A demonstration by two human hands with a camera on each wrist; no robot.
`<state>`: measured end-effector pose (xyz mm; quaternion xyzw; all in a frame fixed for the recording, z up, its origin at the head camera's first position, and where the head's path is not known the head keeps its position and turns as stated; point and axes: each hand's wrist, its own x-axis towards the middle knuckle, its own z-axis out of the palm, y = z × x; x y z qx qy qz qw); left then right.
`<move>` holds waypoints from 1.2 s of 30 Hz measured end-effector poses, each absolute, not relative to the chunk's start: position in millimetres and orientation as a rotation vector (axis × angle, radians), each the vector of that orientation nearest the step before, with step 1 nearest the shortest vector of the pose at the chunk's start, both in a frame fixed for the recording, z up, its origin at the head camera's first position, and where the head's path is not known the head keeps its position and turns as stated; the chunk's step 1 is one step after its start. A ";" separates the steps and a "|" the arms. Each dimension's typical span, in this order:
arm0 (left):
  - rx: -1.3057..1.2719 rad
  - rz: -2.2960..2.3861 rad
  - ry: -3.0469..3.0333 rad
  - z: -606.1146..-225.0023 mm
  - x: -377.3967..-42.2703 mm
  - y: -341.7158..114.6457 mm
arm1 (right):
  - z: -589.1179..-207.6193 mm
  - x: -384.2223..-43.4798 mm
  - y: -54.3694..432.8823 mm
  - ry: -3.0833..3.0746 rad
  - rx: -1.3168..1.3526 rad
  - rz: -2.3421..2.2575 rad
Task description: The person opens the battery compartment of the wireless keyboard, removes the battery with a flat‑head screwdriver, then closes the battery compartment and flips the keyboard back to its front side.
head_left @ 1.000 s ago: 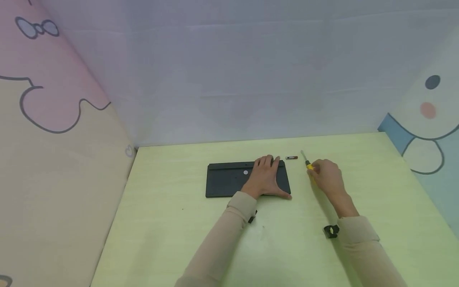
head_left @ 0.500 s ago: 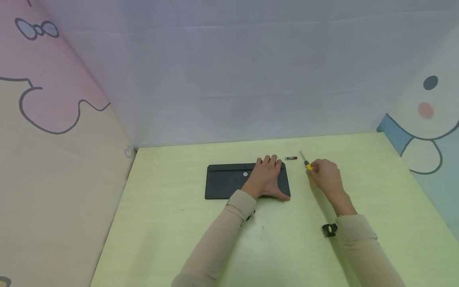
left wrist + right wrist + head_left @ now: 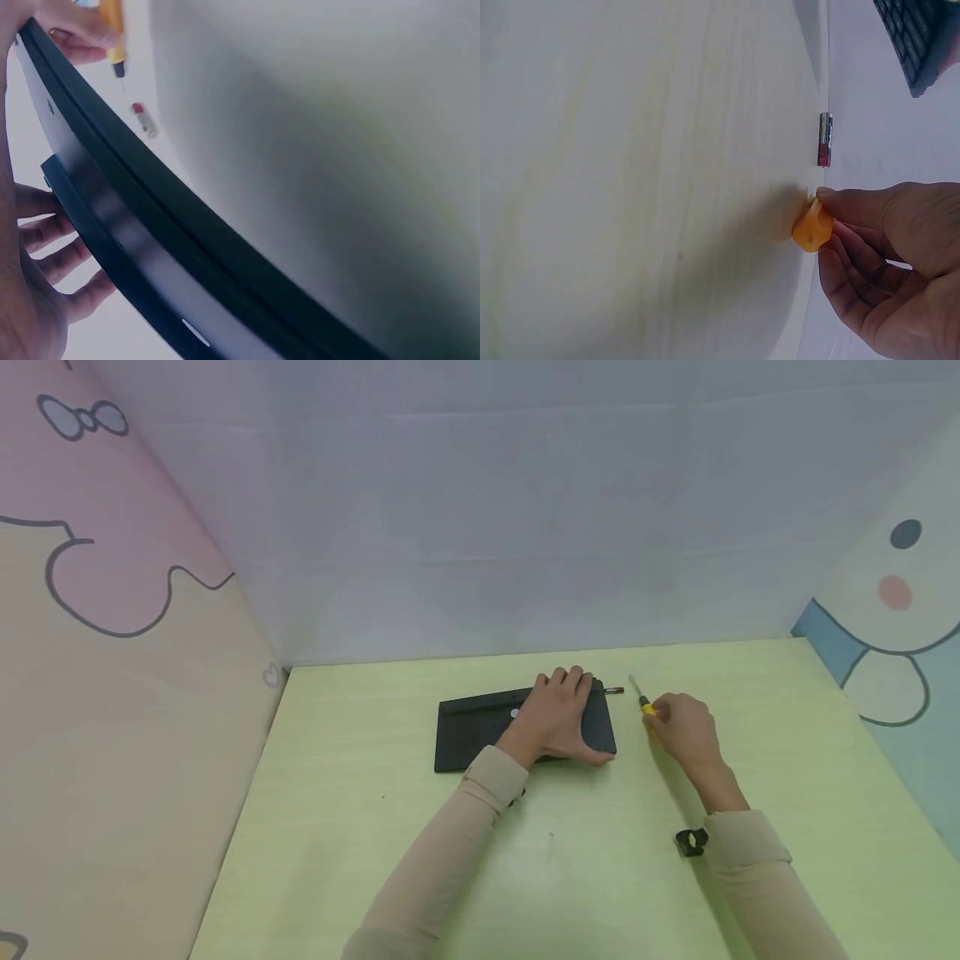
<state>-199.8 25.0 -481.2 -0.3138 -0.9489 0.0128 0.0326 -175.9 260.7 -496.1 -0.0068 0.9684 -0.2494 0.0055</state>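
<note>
A black keyboard (image 3: 480,727) lies face down, its back with a round white sticker uppermost and its right end raised off the table. My left hand (image 3: 553,714) spans that end, gripping it with the fingers over the far edge and the thumb at the near corner. Keys of the raised keyboard (image 3: 909,34) show from beneath in the right wrist view. My right hand (image 3: 684,727) pinches the yellow handle of a screwdriver (image 3: 647,706), whose shaft points away from me. In the right wrist view, thumb and fingertips hold the screwdriver's handle end (image 3: 812,229).
One small battery (image 3: 614,691) lies between keyboard and screwdriver, partly covered by the keyboard in the head view. The pale yellow table (image 3: 337,860) meets a white cloth wall (image 3: 480,527) at the back. Patterned panels stand left and right.
My left hand has lifted the keyboard's right end off the table, tilting it and shifting it slightly right. The right hand and the screwdriver have stayed in place.
</note>
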 end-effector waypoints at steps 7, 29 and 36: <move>-0.951 -0.034 -2.849 -456.1 -204.5 15.8 | -496.5 -174.9 260.3 3.048 -0.018 -0.785; -0.931 -0.736 -2.566 -388.4 -201.7 -22.1 | -497.3 -174.5 262.1 3.030 -0.012 -0.845; -0.921 -0.994 -2.542 -382.4 -197.7 -33.2 | -499.8 -173.1 264.3 3.026 -0.024 -0.871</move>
